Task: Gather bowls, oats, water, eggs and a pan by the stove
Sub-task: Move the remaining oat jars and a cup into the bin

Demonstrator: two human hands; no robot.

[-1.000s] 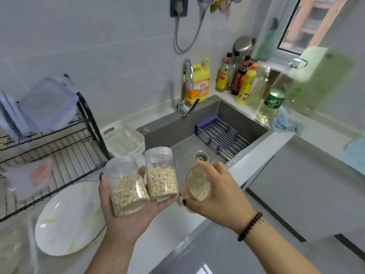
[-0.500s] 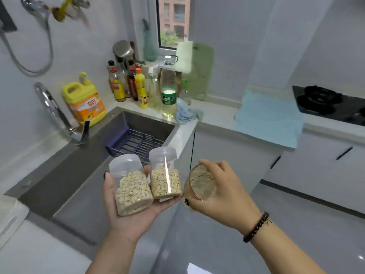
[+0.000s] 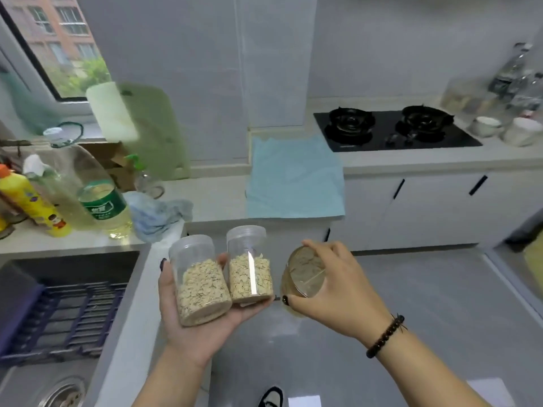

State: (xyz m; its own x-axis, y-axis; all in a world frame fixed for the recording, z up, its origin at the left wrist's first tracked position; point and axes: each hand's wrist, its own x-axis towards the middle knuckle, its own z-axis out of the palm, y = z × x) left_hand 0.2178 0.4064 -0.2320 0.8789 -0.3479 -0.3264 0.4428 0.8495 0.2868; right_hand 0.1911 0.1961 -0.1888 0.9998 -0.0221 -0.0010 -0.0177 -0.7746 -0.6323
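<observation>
The left hand (image 3: 202,315) is cradling two clear lidded jars of oats side by side in its upturned palm, its grip curling round the left oat jar (image 3: 201,280) with the thumb along the jar's outer side, while the right oat jar (image 3: 249,265) is standing against the fingertips, touching its neighbour. The right hand (image 3: 332,292) is grasping a third jar (image 3: 304,273) tipped on its side, fingers over the top and thumb beneath, its round end facing the camera. All three jars are hanging above the floor, just beside the sink (image 3: 44,318). Well beyond them the stove (image 3: 393,130) is sitting on the desk (image 3: 411,160), with a blue cloth (image 3: 293,177) to its left and two white bowls (image 3: 505,129) to its right.
</observation>
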